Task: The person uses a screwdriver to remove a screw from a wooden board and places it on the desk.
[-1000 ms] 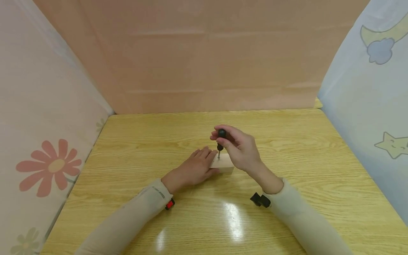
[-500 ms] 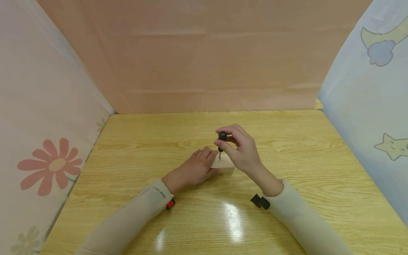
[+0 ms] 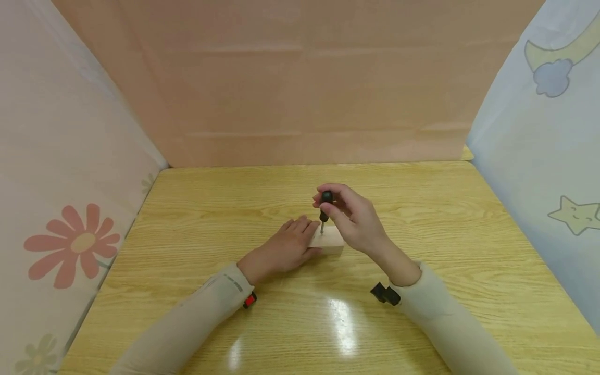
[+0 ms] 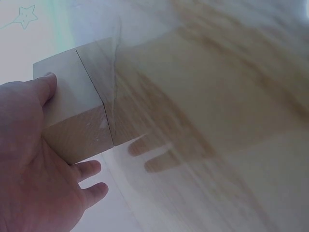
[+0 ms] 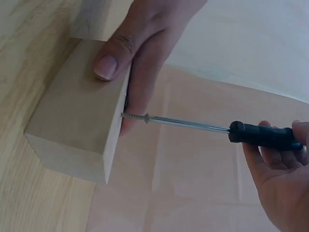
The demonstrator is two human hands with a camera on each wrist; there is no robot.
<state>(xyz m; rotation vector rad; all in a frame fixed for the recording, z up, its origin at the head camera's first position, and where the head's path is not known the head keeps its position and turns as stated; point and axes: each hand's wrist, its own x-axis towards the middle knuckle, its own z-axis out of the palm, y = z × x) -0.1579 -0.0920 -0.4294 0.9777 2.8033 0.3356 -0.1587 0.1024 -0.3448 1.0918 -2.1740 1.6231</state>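
Screwdriver (image 3: 324, 214) over pale wooden block (image 3: 332, 239)

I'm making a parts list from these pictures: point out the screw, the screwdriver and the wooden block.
Screw (image 5: 135, 116): right wrist view, threaded shank.
Screwdriver (image 5: 246, 134): right wrist view, black handle.
Wooden block (image 5: 73, 107): right wrist view, long side face.

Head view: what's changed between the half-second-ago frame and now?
The right hand has shifted slightly on the screwdriver: its thumb and fingers have rolled round the handle, exposing a little more of it. Nothing was taken up or let go. Unchanged: the left hand holds the wooden block on the table, screwdriver roughly upright over it.
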